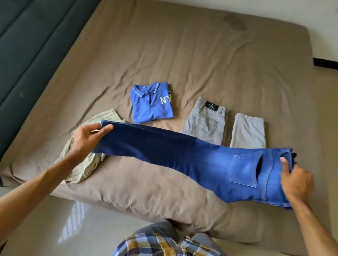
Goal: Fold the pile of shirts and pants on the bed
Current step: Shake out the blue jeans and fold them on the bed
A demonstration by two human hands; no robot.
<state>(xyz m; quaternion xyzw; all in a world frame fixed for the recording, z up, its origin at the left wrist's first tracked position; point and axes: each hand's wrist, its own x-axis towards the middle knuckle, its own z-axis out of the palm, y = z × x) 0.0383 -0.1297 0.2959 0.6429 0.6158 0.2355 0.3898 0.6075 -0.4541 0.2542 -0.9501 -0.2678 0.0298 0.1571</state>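
Note:
Blue jeans [181,156], folded lengthwise, stretch across the near part of the bed. My left hand [87,140] grips the leg hems at the left end. At the right end my right hand [296,180] grips the waistband, with a back pocket facing up. A crumpled pale green garment [81,166] lies under my left hand near the bed's corner. Behind the jeans lie a folded blue polo shirt [151,103], folded grey jeans [205,124] with a black label, and a folded light grey garment [248,131].
The bed [193,50] has a wrinkled brown sheet. A dark padded headboard or sofa [26,38] runs along the left. Pale floor lies around the bed's near and right sides. My plaid shirt shows at the bottom.

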